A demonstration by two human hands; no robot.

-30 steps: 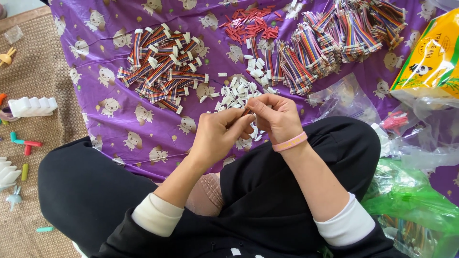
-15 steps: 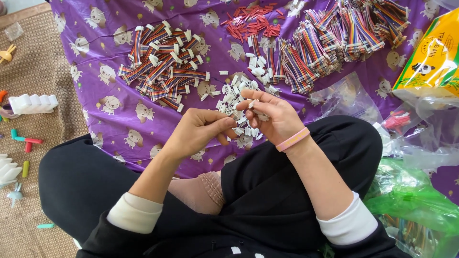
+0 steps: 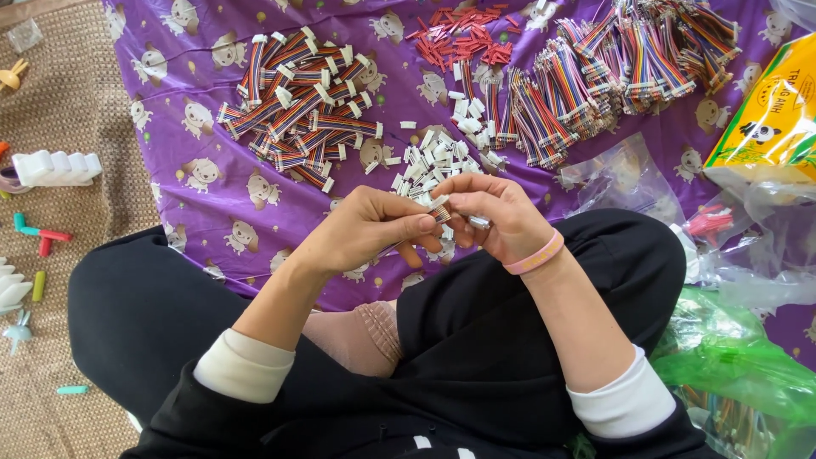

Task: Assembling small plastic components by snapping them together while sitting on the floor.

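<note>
left hand [image 3: 365,229] moved closer | connector [image 3: 439,210] pinched between hands (fingertips)

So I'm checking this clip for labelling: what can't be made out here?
Head view only:
- The piece pinched between left hand and right hand: mostly covered by fingers, too small to identify.
- Yellow box: cut off by the right edge.
- Green bag contents: blurred behind plastic.

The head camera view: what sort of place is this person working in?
Probably a home floor used for piecework. The person sits cross-legged on a woven mat with a purple cartoon-print cloth spread out, piled with rainbow ribbon cables and small white connectors.
</note>
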